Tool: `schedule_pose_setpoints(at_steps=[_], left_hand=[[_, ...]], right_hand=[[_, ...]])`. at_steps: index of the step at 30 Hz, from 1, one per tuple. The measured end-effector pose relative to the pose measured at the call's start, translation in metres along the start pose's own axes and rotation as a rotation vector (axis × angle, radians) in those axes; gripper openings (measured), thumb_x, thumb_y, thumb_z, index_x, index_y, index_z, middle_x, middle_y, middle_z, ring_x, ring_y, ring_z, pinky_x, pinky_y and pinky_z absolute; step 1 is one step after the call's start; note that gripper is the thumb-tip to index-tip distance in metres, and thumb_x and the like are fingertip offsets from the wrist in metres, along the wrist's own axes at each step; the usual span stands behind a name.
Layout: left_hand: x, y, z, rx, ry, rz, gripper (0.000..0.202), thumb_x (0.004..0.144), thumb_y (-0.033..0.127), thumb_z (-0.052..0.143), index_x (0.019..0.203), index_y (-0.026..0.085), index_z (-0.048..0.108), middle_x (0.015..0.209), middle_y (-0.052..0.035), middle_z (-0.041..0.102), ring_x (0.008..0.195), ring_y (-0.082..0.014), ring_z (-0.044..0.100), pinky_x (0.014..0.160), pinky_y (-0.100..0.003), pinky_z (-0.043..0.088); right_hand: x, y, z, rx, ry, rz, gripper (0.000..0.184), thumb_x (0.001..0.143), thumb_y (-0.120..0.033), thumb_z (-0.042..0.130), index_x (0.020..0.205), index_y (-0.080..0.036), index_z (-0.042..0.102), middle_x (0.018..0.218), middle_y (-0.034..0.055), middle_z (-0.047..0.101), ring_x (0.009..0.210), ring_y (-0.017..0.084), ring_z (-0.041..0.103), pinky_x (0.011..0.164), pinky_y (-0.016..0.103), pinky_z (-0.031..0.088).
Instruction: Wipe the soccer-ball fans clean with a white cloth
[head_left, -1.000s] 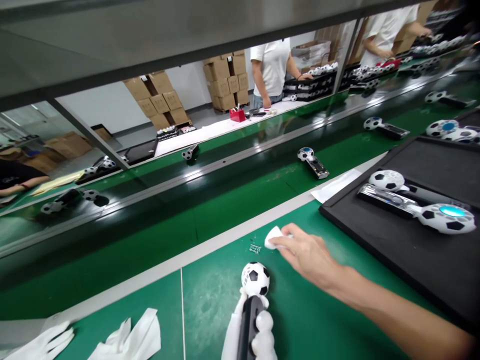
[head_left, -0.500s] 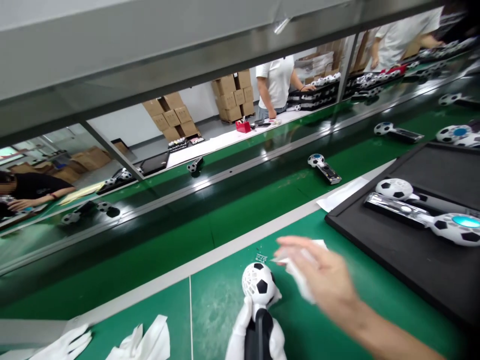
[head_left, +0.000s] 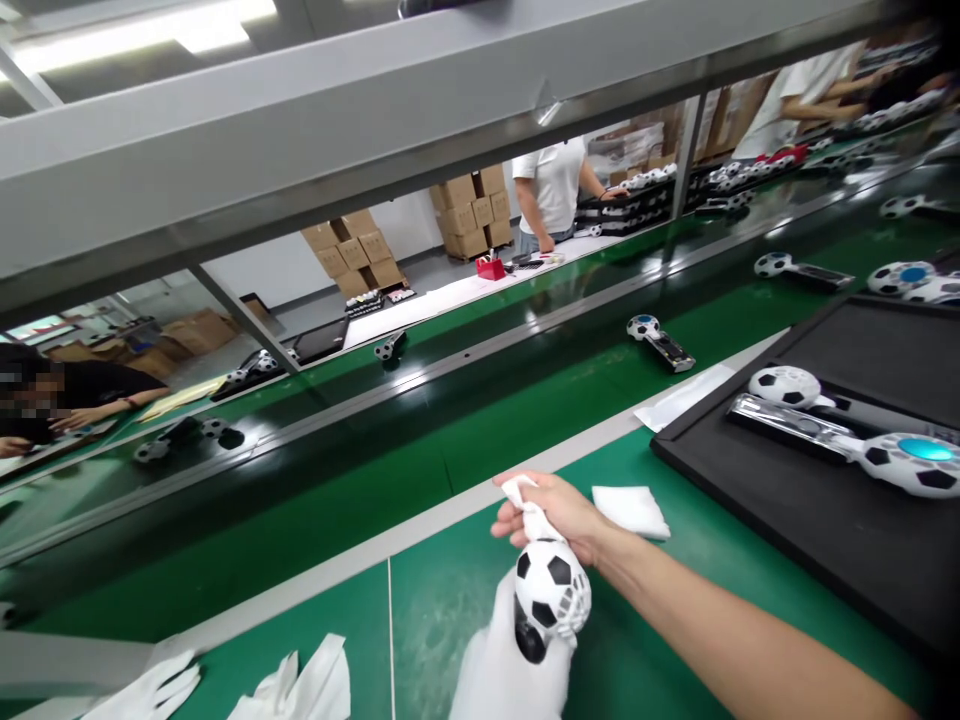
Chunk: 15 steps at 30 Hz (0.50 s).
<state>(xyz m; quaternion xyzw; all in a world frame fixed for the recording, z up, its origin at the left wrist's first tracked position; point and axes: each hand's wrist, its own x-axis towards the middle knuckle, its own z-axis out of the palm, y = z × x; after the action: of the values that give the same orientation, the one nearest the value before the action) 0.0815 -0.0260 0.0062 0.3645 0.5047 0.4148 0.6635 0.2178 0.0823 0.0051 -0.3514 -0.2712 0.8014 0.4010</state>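
Above the green work mat (head_left: 442,640), a football-headed device (head_left: 551,590) has just come up off the mat, held in the white-gloved left hand (head_left: 499,670), its fingers hidden; the bare right hand (head_left: 547,515) pinches a white wipe (head_left: 529,505) against the ball, fingers together. One folded wipe (head_left: 630,510) lies nearby, and two more devices (head_left: 787,387) (head_left: 911,462) rest on the black tray (head_left: 750,560)

L hand (head_left: 502,670) in plain white fabric glove, no visible markings or cables; R hand (head_left: 551,510) ungloved, R forearm (head_left: 720,625) bare right to frame edge, slim w/ smooth skin.
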Motion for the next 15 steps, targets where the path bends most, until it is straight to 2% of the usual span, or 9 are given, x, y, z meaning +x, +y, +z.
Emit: schedule_pose_setpoints(at_steps=[3,7,9,12,14,15], left_hand=[[0.002,0.004,0.0,0.193,0.096,0.044,0.027,0.087,0.028,0.057,0.112,0.017,0.055,0.082,-0.001,0.062,0.06,-0.0095,0.057,0.058,-0.024,0.05],[0.003,0.008,-0.001,0.473,0.219,0.053,0.031,0.088,0.037,0.054,0.112,0.017,0.055,0.106,-0.0072,0.06,0.087,-0.0162,0.06,0.077,-0.034,0.052],[0.004,0.009,-0.002,0.616,0.269,0.036,0.032,0.088,0.037,0.054,0.113,0.017,0.055,0.111,-0.0078,0.059,0.093,-0.0178,0.059,0.081,-0.037,0.051],[0.008,0.007,-0.001,0.812,0.318,0.004,0.031,0.088,0.038,0.054,0.11,0.017,0.056,0.108,-0.0072,0.059,0.093,-0.0178,0.059,0.081,-0.037,0.051],[0.01,0.006,0.002,0.933,0.325,-0.003,0.03,0.087,0.038,0.056,0.107,0.016,0.058,0.1,-0.0056,0.061,0.088,-0.017,0.061,0.079,-0.035,0.051],[0.011,0.006,0.005,0.989,0.322,0.007,0.029,0.087,0.038,0.056,0.106,0.016,0.058,0.097,-0.0049,0.062,0.085,-0.0166,0.061,0.078,-0.035,0.051]], right_hand=[[-0.006,-0.014,-0.003,0.019,0.103,-0.104,0.025,0.085,-0.018,0.049,0.11,-0.013,0.05,0.067,0.003,0.065,0.063,0.016,0.067,0.05,0.02,0.05],[-0.028,-0.023,0.006,-0.056,0.174,-0.37,0.025,0.086,-0.03,0.053,0.108,-0.016,0.053,0.069,0.0019,0.065,0.068,0.018,0.067,0.058,0.025,0.053],[-0.038,-0.017,0.012,-0.299,0.131,-0.513,0.027,0.089,-0.033,0.048,0.11,-0.017,0.055,0.076,0.0038,0.068,0.074,0.019,0.067,0.065,0.029,0.054],[-0.045,-0.004,0.018,-0.76,-0.034,-0.644,0.026,0.085,-0.024,0.047,0.106,-0.022,0.062,0.091,0.0061,0.07,0.091,0.023,0.064,0.085,0.038,0.048],[-0.042,-0.003,0.019,-1.002,-0.099,-0.619,0.031,0.081,-0.018,0.047,0.104,-0.025,0.066,0.099,0.005,0.069,0.102,0.026,0.06,0.094,0.044,0.04],[-0.039,-0.004,0.02,-1.045,-0.115,-0.553,0.032,0.08,-0.017,0.047,0.103,-0.026,0.067,0.098,0.0046,0.069,0.102,0.027,0.059,0.094,0.045,0.04]])
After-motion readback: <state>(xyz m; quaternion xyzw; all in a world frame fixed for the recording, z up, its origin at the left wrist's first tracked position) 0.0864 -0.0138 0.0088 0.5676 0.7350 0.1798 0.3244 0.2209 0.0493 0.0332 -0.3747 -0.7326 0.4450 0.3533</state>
